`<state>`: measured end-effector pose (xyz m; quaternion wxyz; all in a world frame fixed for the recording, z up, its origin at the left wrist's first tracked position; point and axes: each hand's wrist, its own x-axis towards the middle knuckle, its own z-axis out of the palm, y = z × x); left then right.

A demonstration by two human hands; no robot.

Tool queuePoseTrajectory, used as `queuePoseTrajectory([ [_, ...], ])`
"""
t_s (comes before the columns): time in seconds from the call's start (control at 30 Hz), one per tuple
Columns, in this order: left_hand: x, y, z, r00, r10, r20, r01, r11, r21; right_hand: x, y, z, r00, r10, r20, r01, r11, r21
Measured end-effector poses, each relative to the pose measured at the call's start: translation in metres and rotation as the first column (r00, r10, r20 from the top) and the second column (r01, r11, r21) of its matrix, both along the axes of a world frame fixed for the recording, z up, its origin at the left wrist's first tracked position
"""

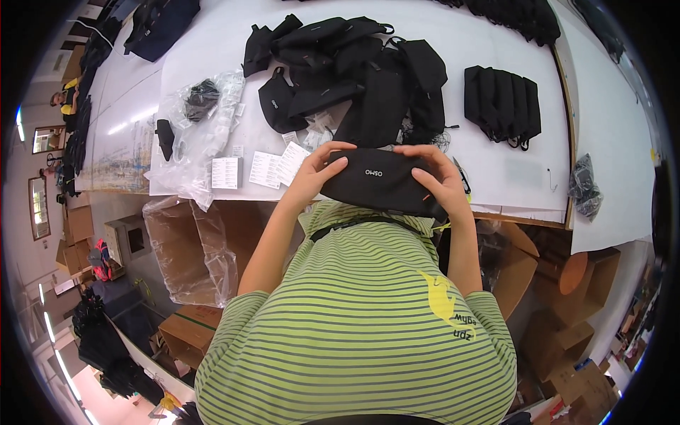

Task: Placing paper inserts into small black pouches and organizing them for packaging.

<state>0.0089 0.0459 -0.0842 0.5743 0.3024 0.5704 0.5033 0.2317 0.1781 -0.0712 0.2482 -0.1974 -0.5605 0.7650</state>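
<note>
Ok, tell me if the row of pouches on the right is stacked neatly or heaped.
Neat: the row of pouches stands aligned side by side, unlike the loose pile.

The black pouch hides both palms, its strap runs unseen behind the striped shirt, and the desk is cut off at its far edge.

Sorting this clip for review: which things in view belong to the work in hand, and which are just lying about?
In hand:
- black fabric pouch, gripped by left hand and right hand
- heap of black fabric pouches
- neat row of black pouches

Lying about:
- clear plastic bags
- white paper cards
- brown cardboard boxes
</note>
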Motion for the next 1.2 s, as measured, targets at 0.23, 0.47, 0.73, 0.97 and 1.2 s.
queuePoseTrajectory([
  [0.23,0.003,-0.003,0.005,0.978,0.187,-0.092,-0.177,0.979,0.105,0.001,0.013,0.003,0.939,-0.037,0.341,-0.002,0.994,0.113],
  [0.47,0.0,0.004,0.0,0.975,0.115,-0.189,-0.095,0.989,0.111,0.006,0.029,-0.01,0.904,0.354,0.239,-0.322,0.932,-0.165],
  [0.73,0.001,0.004,-0.017,0.995,0.084,-0.054,-0.085,0.996,-0.018,0.037,0.07,-0.013,0.888,-0.018,0.459,0.023,1.0,-0.006],
  [0.97,-0.032,-0.038,-0.063,0.777,-0.045,-0.628,-0.135,0.962,-0.236,0.147,0.217,-0.033,0.418,-0.903,0.102,0.842,0.427,0.329],
  [1.2,-0.042,-0.065,-0.104,0.304,-0.125,-0.944,-0.355,0.905,-0.234,0.176,0.297,-0.079,-0.181,-0.938,0.295,0.381,0.209,0.901],
])
